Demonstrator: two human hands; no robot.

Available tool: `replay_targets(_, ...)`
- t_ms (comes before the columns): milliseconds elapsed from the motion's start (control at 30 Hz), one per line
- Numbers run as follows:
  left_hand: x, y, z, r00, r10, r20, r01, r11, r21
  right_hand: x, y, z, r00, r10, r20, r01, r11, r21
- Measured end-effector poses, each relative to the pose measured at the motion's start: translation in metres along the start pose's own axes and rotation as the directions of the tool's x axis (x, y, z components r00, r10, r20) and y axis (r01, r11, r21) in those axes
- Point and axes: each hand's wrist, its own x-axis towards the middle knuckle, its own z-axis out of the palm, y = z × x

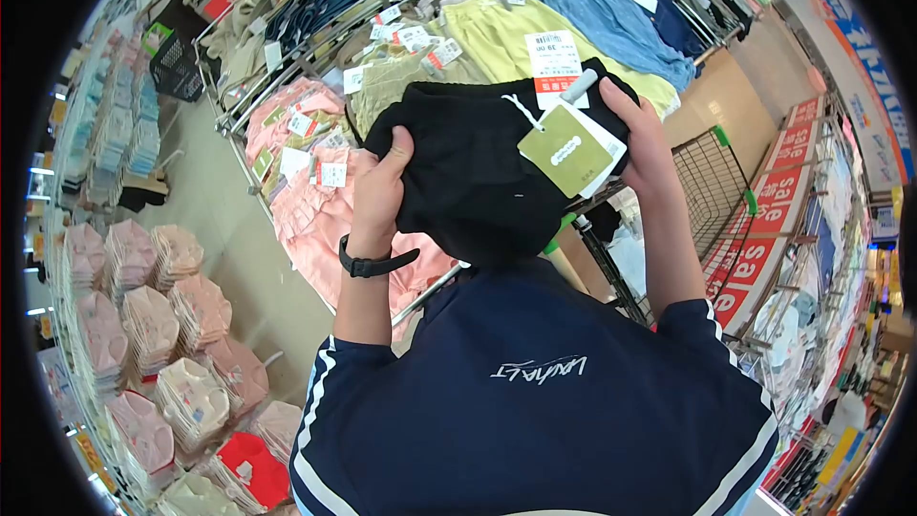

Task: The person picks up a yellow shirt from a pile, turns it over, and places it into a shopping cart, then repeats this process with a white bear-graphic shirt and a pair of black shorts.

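A black folded garment [478, 162] hangs between my two hands in the middle of the view. My left hand [377, 182], with a black watch strap on the wrist, grips its left edge, thumb on top. At its upper right corner my right hand [640, 139] holds the cloth, thumb on top near a clear tag clip. A green tag [570, 148] lies on the garment with a white tag behind it, and a white and red price label [554, 62] stands at its top edge. Beyond it lie yellow-green trousers [487, 33] and pink clothing [315, 201].
A metal display rack [224, 122] holds blue denim [611, 14] and other tagged clothes. Packs of pink and white underwear [148, 325] hang at the left. A wire cart [712, 182] and red sale signs [769, 220] stand at the right. A dark basket [177, 67] is at the upper left.
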Motion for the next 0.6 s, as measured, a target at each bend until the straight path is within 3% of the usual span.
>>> replay_targets(133, -0.007, 0.011, 0.035, 1.000, 0.031, 0.003, -0.031, 0.998, -0.054, -0.010, 0.000, -0.025, 0.995, -0.095, -0.020, 0.095, 0.995, -0.011)
replay_targets(233, -0.023, 0.008, 0.046, 0.990, -0.143, -0.001, 0.142, 0.984, -0.109, -0.026, 0.013, -0.021, 0.996, -0.081, -0.043, 0.084, 0.994, 0.073)
replay_targets(300, -0.046, 0.009, 0.066, 0.990, -0.138, 0.029, 0.134, 0.984, 0.114, -0.036, 0.027, -0.022, 0.998, -0.061, -0.033, 0.065, 0.988, 0.141)
replay_targets(367, -0.054, -0.014, 0.057, 0.971, -0.150, 0.184, 0.109, 0.970, 0.215, -0.040, 0.042, -0.034, 0.999, -0.042, -0.020, 0.044, 0.997, 0.056)
replay_targets(433, -0.064, -0.014, 0.060, 0.993, -0.112, -0.029, 0.116, 0.966, 0.233, -0.043, 0.043, -0.039, 0.995, -0.072, -0.068, 0.071, 0.997, -0.027)
replay_targets(467, -0.062, -0.012, 0.054, 0.993, -0.059, -0.103, 0.080, 0.974, 0.212, -0.040, 0.043, -0.047, 0.995, -0.095, -0.016, 0.095, 0.995, -0.020)
replay_targets(500, -0.064, -0.001, 0.052, 0.990, -0.092, -0.104, 0.107, 0.983, 0.147, -0.036, 0.043, -0.058, 0.993, -0.117, 0.031, 0.118, 0.993, -0.011)
replay_targets(600, -0.069, -0.009, 0.036, 0.992, 0.073, -0.102, -0.056, 0.986, 0.155, -0.032, 0.053, -0.058, 0.987, -0.151, 0.054, 0.156, 0.984, -0.091)
